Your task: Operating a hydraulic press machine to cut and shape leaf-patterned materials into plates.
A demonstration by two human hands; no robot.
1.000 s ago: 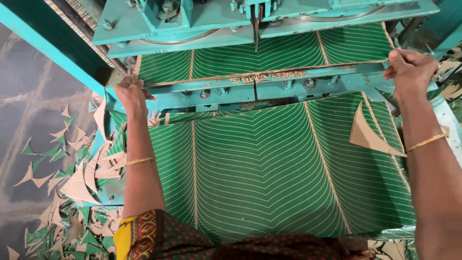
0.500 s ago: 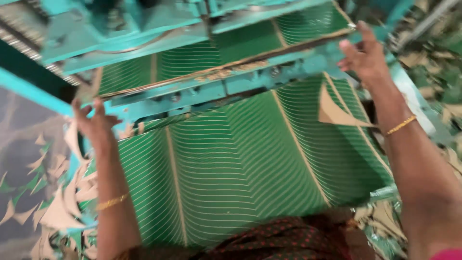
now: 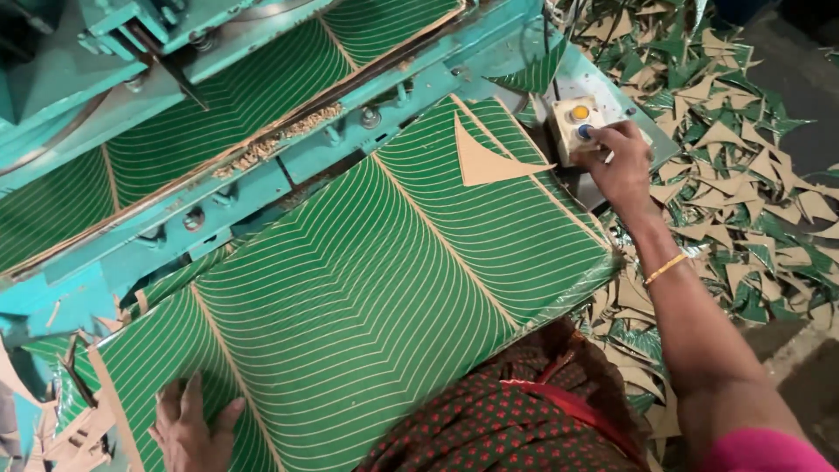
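Right hand [image 3: 622,166] presses one button box [image 3: 575,125]; two buttons.

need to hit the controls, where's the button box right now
In the head view, the small beige button box sits on the machine's right side, just past the green leaf-patterned sheet, under the right hand.

Head view, steeply down, close.

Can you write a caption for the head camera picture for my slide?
Right hand presses a button box while left hand rests on green leaf-patterned sheet under a teal machine.
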